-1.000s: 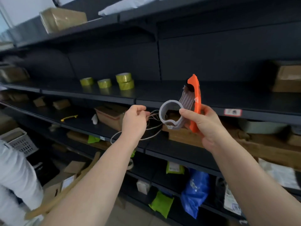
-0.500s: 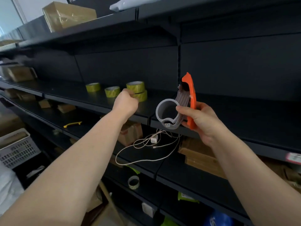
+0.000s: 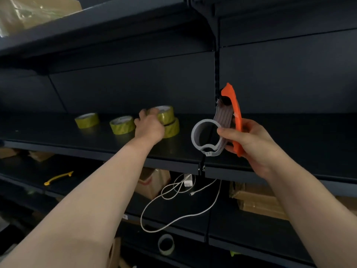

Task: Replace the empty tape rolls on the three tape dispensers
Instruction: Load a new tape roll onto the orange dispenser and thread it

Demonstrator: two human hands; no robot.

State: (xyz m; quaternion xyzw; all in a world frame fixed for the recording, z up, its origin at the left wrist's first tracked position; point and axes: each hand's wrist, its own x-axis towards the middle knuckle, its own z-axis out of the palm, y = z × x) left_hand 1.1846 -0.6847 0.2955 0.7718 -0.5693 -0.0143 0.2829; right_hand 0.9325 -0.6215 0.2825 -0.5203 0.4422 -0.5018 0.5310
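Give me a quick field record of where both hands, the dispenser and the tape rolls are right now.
left hand: fingers curled on the top roll
top roll: stacked on the lower roll, on the shelf
right hand: holds the dispenser upright, in front of the shelf
dispenser: orange frame, grey hub with no roll on it
other rolls: leftmost roll and second roll, each lying alone, left of the stack
next shelf down: white cable

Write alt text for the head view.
Left hand grips the top tape roll of a two-high stack on a dark shelf; right hand holds an orange dispenser with its hub bare. Two more rolls sit to the left.
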